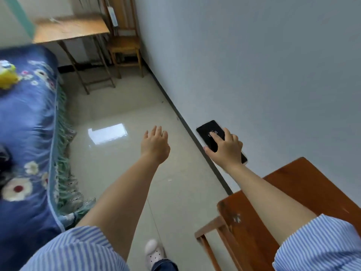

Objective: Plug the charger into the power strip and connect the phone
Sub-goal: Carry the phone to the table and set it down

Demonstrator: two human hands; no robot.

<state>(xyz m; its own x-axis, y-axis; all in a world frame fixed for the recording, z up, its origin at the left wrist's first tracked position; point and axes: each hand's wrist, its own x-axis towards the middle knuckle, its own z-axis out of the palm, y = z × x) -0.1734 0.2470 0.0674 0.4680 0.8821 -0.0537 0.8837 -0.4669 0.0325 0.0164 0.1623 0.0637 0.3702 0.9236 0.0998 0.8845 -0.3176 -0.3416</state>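
Carrying the phone [212, 134] clamped in the right hand [227, 148], screen up, toward the far power strip [113, 15], left hand [155, 144] open, empty, free for plugging.

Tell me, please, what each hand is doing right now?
Left hand: open, fingers spread, holding nothing.
Right hand: closed around the phone, whose screen is lit.

Yellow toy [6, 76] on floral bed [27, 133]
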